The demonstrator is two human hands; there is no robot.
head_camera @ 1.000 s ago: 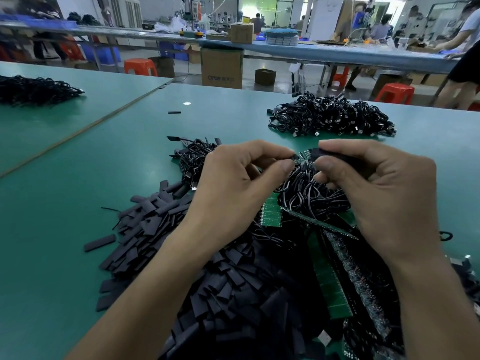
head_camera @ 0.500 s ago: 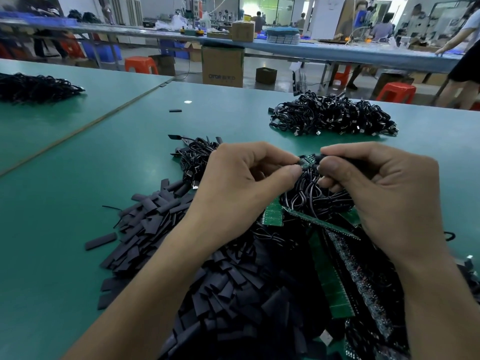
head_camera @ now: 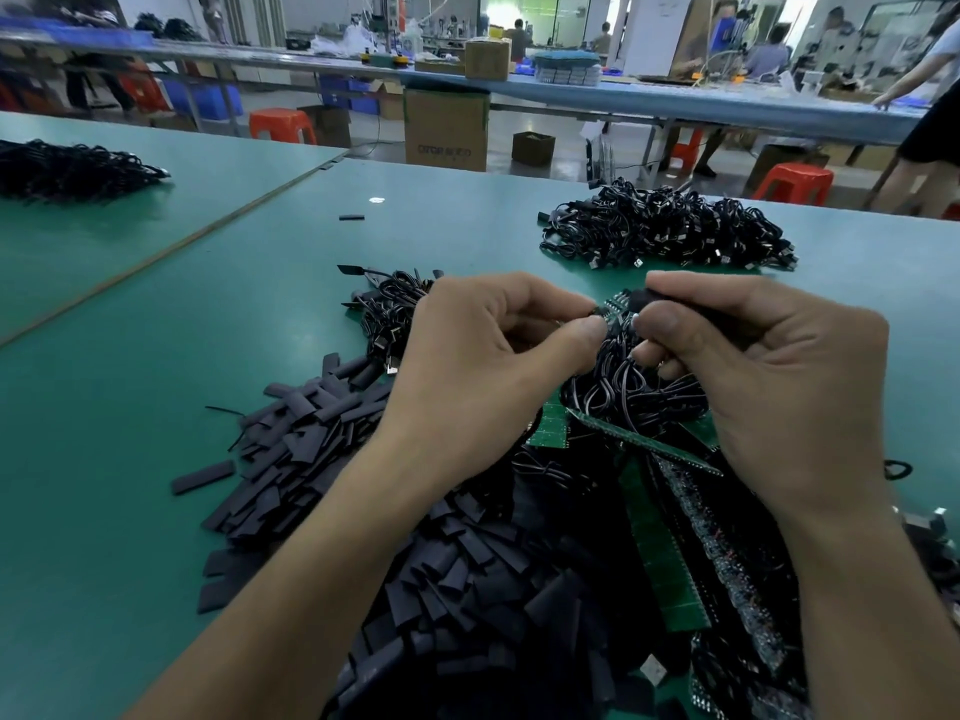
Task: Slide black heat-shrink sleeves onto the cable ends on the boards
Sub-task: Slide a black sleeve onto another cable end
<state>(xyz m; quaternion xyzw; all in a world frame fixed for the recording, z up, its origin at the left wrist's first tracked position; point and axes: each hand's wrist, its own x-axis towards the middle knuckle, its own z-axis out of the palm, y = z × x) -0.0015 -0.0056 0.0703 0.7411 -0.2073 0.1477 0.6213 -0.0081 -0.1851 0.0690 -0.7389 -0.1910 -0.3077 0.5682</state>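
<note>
Right hand [head_camera: 779,387] has edged its sleeve [head_camera: 680,304] against board end [head_camera: 615,302], near left hand [head_camera: 483,366].

Cardboard box [head_camera: 445,129] and red stool [head_camera: 282,125] stand behind green table [head_camera: 130,459].

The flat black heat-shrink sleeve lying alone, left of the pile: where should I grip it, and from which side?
Probably pinch the flat black heat-shrink sleeve across its long edges near the middle, from above: it lies flat on the green table, with both edges free.
</note>
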